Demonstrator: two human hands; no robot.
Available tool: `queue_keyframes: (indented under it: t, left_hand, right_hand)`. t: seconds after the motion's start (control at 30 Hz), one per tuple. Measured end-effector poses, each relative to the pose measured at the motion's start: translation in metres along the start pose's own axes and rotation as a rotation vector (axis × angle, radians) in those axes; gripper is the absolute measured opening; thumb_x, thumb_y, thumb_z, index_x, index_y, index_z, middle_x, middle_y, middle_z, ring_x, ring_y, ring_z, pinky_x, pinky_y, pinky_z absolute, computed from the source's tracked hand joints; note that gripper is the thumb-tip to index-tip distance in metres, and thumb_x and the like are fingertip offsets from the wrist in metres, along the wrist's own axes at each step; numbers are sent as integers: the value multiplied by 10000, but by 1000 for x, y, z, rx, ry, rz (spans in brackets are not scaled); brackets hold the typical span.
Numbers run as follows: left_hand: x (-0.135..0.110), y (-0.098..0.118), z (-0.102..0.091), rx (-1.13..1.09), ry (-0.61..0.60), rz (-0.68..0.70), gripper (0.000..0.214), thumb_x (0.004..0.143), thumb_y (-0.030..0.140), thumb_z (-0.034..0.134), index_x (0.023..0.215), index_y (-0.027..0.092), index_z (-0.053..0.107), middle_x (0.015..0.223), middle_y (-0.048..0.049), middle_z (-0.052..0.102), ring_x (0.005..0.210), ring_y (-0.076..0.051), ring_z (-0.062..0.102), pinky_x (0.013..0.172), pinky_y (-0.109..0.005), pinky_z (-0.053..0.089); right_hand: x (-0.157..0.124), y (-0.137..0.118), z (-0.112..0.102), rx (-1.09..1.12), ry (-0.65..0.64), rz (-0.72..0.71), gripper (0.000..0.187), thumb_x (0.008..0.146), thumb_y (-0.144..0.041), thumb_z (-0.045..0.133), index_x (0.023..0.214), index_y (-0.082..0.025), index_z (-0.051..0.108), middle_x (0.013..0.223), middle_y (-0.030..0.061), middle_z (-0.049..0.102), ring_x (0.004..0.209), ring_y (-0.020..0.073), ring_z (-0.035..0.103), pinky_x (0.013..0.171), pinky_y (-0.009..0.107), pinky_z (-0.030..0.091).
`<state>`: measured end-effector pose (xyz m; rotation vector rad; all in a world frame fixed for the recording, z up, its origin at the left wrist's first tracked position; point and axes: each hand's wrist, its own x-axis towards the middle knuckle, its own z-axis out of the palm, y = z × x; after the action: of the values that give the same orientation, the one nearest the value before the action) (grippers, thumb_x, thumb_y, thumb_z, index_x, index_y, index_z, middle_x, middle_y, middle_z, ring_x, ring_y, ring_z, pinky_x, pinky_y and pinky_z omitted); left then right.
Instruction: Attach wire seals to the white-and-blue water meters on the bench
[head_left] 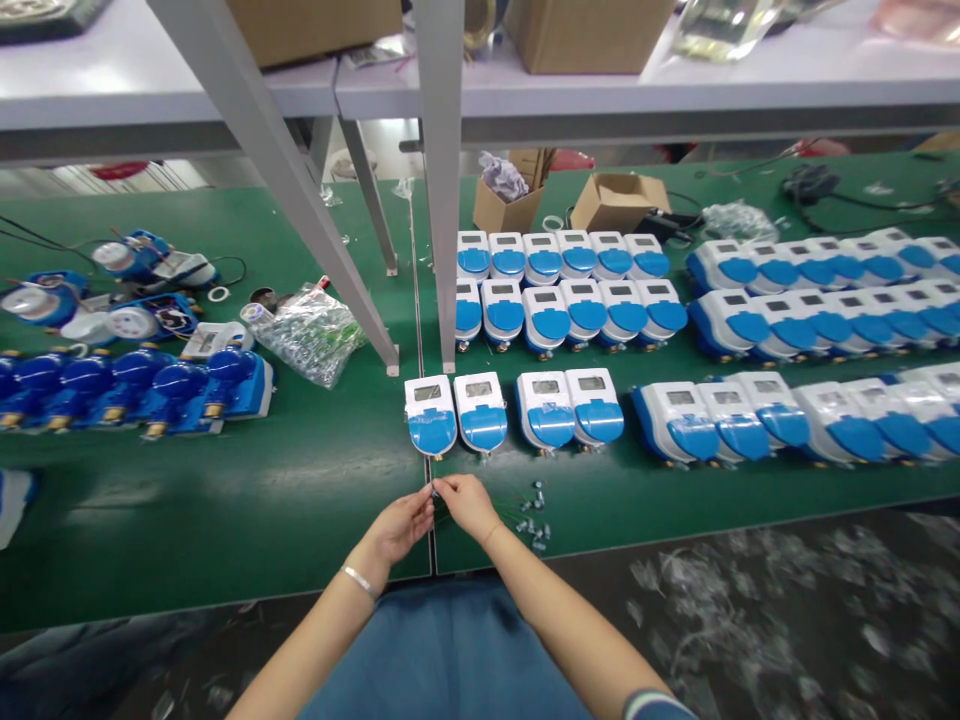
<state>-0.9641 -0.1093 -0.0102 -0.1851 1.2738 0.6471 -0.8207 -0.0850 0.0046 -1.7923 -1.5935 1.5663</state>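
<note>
Green counter (225, 520) lined with rows of blue-and-white meters (431, 415): just below the nearest meter, left hand (401, 525) and right hand (466, 503) meet, fingertips pinching a small seal (435, 490). Steady, close fingertip work looks key; loose seals (532, 520) lie right of the hands.

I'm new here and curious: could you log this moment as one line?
left hand: pinching small part | right hand: pinching same part | nearest: meter | loose parts on green table

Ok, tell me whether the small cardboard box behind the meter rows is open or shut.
Open: the cardboard box has raised flaps and crumpled paper sticking out.
</note>
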Motion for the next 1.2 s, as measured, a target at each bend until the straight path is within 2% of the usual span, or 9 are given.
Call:
queue_keyframes:
  t: [0.13, 0.23, 0.47, 0.7, 0.87, 0.97, 1.03, 1.07, 1.2]
  left_hand:
    - [2, -1, 1, -22, -11, 40, 106, 773, 172, 664, 701, 110, 618, 547, 2, 595, 456, -54, 556, 476, -144, 473]
    - [4, -2, 3, -5, -29, 57, 132, 735, 189, 705, 680, 112, 613, 547, 2, 593, 459, -58, 548, 480, -158, 461]
    - [8, -12, 4, 96, -101, 195, 247, 607, 272, 799, 700, 109, 638, 605, -19, 616, 519, -76, 542, 528, -186, 439]
    - [8, -16, 8, -5, 11, 165, 266, 565, 280, 820, 682, 131, 633, 547, 24, 561, 499, -60, 502, 517, -180, 412]
    - [7, -15, 12, 42, -66, 220, 309, 558, 316, 820, 720, 115, 652, 632, -14, 615, 559, -79, 538, 555, -193, 429]
    - [8, -15, 11, 37, -22, 218, 295, 566, 306, 818, 718, 117, 650, 605, -3, 602, 542, -74, 527, 541, -190, 422]
    - [10, -14, 11, -2, 12, 206, 282, 564, 297, 819, 693, 121, 640, 563, 16, 575, 515, -65, 507, 522, -183, 411]
    - [10, -14, 12, -15, 20, 203, 283, 559, 295, 822, 682, 121, 636, 553, 21, 568, 508, -62, 500, 518, -181, 409]
    - [12, -14, 14, 2, -32, 223, 321, 533, 314, 834, 692, 108, 646, 599, -5, 606, 534, -73, 523, 539, -190, 429]
  right_hand:
    - [-17, -2, -7, -285, 85, -80, 256, 873, -391, 478, 884, -181, 625, 856, 57, 659, 792, 169, 601, 702, 249, 398]
    - [-25, -1, -9, -404, 36, -88, 229, 885, -389, 476, 913, -191, 588, 864, 57, 636, 831, 167, 596, 737, 252, 395]
    - [-18, 2, -13, -426, 7, -70, 227, 915, -370, 427, 897, -193, 568, 829, 54, 624, 830, 167, 595, 728, 251, 397]
    - [-14, 0, -8, -415, 1, -73, 218, 920, -354, 415, 889, -195, 560, 825, 58, 626, 836, 171, 598, 730, 251, 405]
    - [-14, -1, -4, -385, -5, -70, 203, 922, -327, 408, 875, -196, 555, 823, 62, 627, 846, 174, 599, 745, 251, 415]
    - [-15, -2, -3, -372, -3, -77, 187, 921, -299, 409, 868, -194, 554, 846, 73, 629, 870, 178, 596, 764, 255, 421]
    - [-14, -2, -2, -254, -6, -56, 154, 912, -251, 428, 849, -189, 553, 870, 80, 630, 887, 171, 589, 776, 242, 422]
    - [-13, -2, -1, -89, -24, 17, 148, 906, -219, 437, 823, -185, 554, 854, 71, 632, 869, 151, 588, 763, 215, 424]
    - [-1, -5, -1, 757, -165, 571, 370, 897, -165, 327, 597, -151, 544, 524, -16, 557, 487, 66, 484, 490, 105, 396]
